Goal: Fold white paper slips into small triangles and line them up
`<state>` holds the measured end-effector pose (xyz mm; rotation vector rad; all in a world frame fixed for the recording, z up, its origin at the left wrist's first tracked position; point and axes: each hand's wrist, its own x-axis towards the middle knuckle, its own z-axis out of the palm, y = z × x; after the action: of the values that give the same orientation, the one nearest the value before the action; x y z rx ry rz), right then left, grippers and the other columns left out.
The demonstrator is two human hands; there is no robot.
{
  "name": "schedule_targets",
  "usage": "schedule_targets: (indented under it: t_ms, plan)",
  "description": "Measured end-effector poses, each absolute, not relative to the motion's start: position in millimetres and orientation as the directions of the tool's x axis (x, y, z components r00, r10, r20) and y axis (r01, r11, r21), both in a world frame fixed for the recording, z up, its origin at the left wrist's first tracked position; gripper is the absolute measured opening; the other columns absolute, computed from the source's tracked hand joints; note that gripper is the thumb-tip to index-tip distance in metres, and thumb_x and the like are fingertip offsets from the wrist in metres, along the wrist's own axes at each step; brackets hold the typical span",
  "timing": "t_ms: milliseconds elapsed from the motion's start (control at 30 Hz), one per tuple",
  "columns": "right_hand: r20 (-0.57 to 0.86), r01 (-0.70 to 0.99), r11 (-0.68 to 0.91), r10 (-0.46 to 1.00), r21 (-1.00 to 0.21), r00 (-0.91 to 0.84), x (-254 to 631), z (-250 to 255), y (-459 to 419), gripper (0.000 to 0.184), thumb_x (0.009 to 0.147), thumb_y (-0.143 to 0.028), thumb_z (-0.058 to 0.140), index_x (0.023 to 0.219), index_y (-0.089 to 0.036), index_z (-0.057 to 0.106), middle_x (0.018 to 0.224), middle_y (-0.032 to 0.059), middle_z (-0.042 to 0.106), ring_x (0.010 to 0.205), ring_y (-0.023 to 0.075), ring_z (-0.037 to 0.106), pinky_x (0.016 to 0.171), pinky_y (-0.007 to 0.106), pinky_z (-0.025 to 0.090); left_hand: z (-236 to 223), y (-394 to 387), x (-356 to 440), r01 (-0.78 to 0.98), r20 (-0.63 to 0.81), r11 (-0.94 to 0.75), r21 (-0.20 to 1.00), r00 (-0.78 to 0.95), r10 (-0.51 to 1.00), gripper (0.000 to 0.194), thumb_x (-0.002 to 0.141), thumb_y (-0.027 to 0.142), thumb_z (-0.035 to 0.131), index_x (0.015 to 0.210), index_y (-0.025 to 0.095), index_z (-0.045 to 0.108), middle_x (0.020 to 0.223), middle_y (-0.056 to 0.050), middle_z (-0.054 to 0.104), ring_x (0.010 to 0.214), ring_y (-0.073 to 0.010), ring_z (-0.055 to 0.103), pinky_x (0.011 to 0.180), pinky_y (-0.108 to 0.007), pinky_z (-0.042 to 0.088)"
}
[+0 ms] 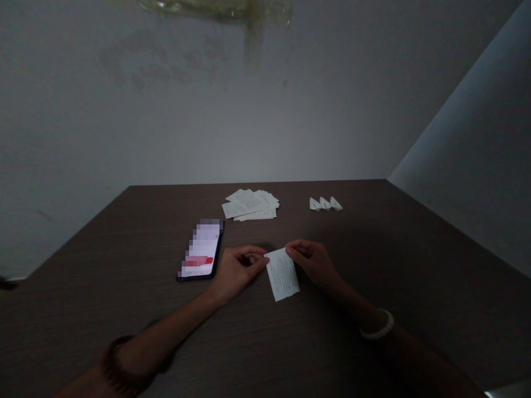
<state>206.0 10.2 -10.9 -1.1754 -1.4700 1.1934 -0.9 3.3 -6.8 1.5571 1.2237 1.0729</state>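
A small rectangular slip of printed paper is held up between my two hands, its lower edge looking slightly ragged. My left hand pinches its upper left corner between thumb and fingers. At the upper right corner, my right hand pinches the same slip. Just left of my left hand lies a phone with a lit screen, part of it blurred into blocks. Beyond my hands rests a loose pile of printed paper slips. Three small folded white paper pieces sit in a row farther right.
All of this is on a dark brown wooden table, whose far edge meets a grey wall. Another wall surface slopes along the right side. The light is dim.
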Motion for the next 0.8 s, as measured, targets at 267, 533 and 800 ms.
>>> schedule_targets:
  t_ms: [267,533,800]
  plan:
    - [0.179,0.453,0.242,0.968,-0.858,-0.178,208.4,-19.8,13.3,0.017,0.081,-0.030,0.064,0.090,-0.017,0.069,0.071,0.0031,0.072,0.064,0.0170,0.067,0.060,0.026,0.048,-13.1,4.6,0.3,0.377,0.090,-0.180,0.909,0.244,0.966,0.016,0.080,0.028,0.065,0.088,0.015,0.069,0.068,-0.001,0.069,0.062,-0.0135,0.061,0.059,-0.023,0.046]
    - [0.255,0.645,0.358,0.934,-0.675,-0.252,212.2,-21.6,14.4,0.015,0.081,-0.029,0.064,0.091,-0.020,0.069,0.069,0.0004,0.069,0.058,0.0135,0.061,0.056,0.024,0.043,-8.2,4.2,3.0,0.531,0.132,-0.266,0.805,0.276,0.952,0.014,0.081,0.024,0.062,0.090,0.016,0.069,0.069,0.000,0.069,0.061,-0.0138,0.062,0.059,-0.024,0.046]
    - [0.160,0.360,0.217,0.971,-0.907,-0.180,212.7,-23.3,16.8,0.023,0.078,-0.030,0.066,0.097,-0.016,0.066,0.069,0.0016,0.072,0.062,0.0161,0.066,0.060,0.026,0.049,-16.6,4.5,-0.4,0.393,0.178,-0.257,0.883,0.227,0.958,0.016,0.080,0.026,0.066,0.092,0.016,0.067,0.068,0.001,0.068,0.061,-0.0124,0.060,0.059,-0.023,0.046]
